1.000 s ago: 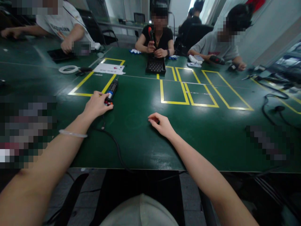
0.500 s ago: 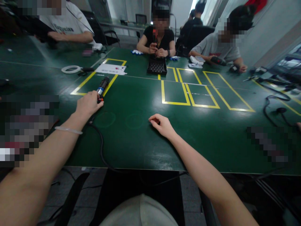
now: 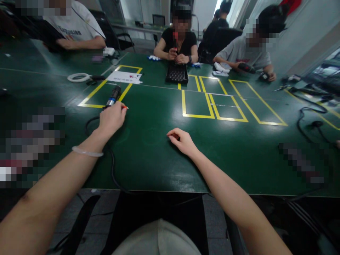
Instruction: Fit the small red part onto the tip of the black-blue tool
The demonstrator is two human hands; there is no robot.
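My left hand, with a pale bracelet at the wrist, is closed at the near end of a corded cylindrical tool. The tool is black with a silver section and a blue band, and it points away from me. A small orange bit shows by the fingertips; I cannot tell whether it belongs to the tool. A black cord loops beside my wrist and runs over the table's near edge. My right hand rests on the green table, fingers loosely curled towards the thumb, nothing visible in them.
Yellow tape outlines mark the tabletop. Beyond the tool lie a paper sheet and a white cable coil. Across the table, a person sits behind a black tray holding a red-and-black tool. More cables lie at right.
My left hand has shifted right and turned, covering more of the tool's near end. The orange bit has moved right with it, and the tool has tilted slightly. My right hand stays put.
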